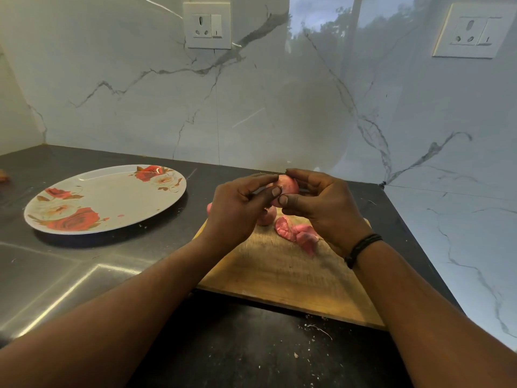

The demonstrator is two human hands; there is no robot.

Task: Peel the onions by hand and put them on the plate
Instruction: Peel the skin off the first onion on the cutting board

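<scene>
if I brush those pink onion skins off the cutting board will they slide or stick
The onion skins look thin and curled, so they are probably very light and floppy, likely to scatter or flutter. The cutting board looks dry, so sticking seems unlikely.

Dark stone counter point(237, 345), speckled with crumbs; floral plate point(106, 200) at left; wooden cutting board point(279, 270) beside it

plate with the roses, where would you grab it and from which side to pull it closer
Pinch the plate's rim on its right edge, coming from the cutting board side. It lies flat, so only the thin raised rim offers a hold, and that edge sits nearest both hands.
</scene>
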